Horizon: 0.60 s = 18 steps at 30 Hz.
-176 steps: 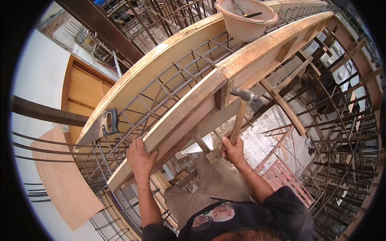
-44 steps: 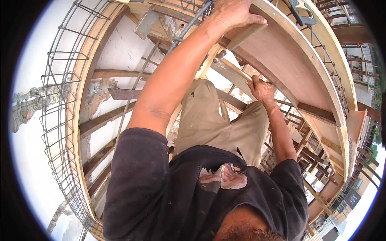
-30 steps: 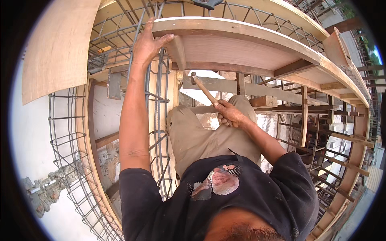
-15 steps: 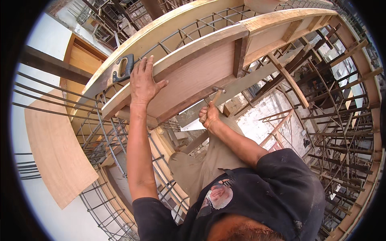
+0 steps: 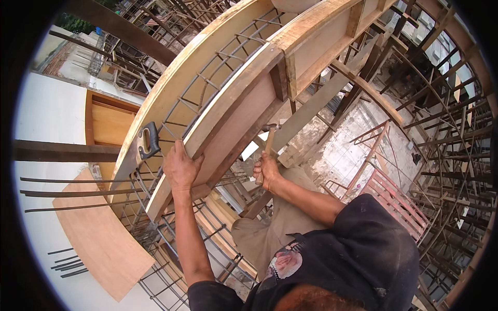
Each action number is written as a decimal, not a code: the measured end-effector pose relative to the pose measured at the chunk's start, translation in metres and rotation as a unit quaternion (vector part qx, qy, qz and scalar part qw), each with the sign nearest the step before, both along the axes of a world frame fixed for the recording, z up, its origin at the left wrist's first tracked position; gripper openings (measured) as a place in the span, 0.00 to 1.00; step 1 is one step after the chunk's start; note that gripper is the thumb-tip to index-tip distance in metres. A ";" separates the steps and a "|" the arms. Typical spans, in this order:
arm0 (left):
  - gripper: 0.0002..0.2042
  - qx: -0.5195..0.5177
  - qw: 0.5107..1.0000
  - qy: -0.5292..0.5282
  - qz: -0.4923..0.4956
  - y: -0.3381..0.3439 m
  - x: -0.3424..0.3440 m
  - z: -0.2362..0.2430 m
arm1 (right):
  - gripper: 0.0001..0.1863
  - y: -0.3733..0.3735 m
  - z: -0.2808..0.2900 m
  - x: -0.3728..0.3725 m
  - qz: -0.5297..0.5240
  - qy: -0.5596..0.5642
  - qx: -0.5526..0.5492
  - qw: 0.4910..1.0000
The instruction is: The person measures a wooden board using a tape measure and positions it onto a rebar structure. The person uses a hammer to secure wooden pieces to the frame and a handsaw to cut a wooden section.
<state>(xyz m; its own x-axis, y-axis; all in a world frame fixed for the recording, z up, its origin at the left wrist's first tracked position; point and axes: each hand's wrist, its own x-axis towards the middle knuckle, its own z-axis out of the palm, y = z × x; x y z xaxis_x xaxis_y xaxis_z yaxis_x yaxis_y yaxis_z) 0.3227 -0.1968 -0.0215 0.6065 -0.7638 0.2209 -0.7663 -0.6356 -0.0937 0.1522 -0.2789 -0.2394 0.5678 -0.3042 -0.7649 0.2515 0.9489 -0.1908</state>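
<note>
Wooden panel [image 5: 236,120] curves beside steel bars [image 5: 189,103], above pale floor [image 5: 358,140]; half-curled left hand [image 5: 181,167] clasps its edge, right hand [image 5: 267,170] closes around hammer [image 5: 270,139].

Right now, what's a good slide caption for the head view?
Right fingers around a hammer, left fingers on the edge of a wooden panel, a saw on its far side.

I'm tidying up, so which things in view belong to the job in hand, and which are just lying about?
Job in hand:
wooden-handled hammer, in right hand
curved wooden formwork panel, left hand on edge

Apparently lying about:
black-handled handsaw
curved plywood sheet
</note>
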 end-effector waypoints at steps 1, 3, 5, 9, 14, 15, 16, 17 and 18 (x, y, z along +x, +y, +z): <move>0.28 0.007 1.000 -0.006 0.013 0.014 0.007 0.002 | 0.14 0.014 0.036 -0.011 0.010 0.025 0.015 1.000; 0.29 0.014 1.000 0.010 -0.008 0.012 0.017 0.003 | 0.13 0.023 0.061 -0.055 0.067 -0.014 -0.054 0.996; 0.29 0.030 0.999 0.016 -0.001 0.007 0.025 0.004 | 0.13 0.022 0.076 -0.102 0.135 -0.031 -0.127 0.982; 0.30 0.047 0.999 0.011 -0.005 -0.004 0.024 -0.001 | 0.20 -0.025 0.095 -0.155 0.237 -0.013 -0.532 0.813; 0.30 0.047 0.999 0.002 0.006 0.000 0.019 0.003 | 0.22 -0.125 0.208 -0.140 0.236 0.106 -0.742 0.619; 0.30 0.049 0.999 0.000 0.015 0.003 0.019 0.005 | 0.20 -0.139 0.212 -0.130 0.252 0.140 -0.749 0.596; 0.30 0.050 0.999 0.001 0.021 0.003 0.017 0.004 | 0.19 -0.152 0.214 -0.125 0.269 0.179 -0.755 0.571; 0.30 0.050 0.999 0.000 0.019 0.003 0.016 0.004 | 0.19 -0.164 0.209 -0.122 0.267 0.180 -0.755 0.572; 0.29 0.047 0.999 0.002 0.017 0.000 0.018 0.004 | 0.18 -0.176 0.205 -0.119 0.293 0.177 -0.765 0.546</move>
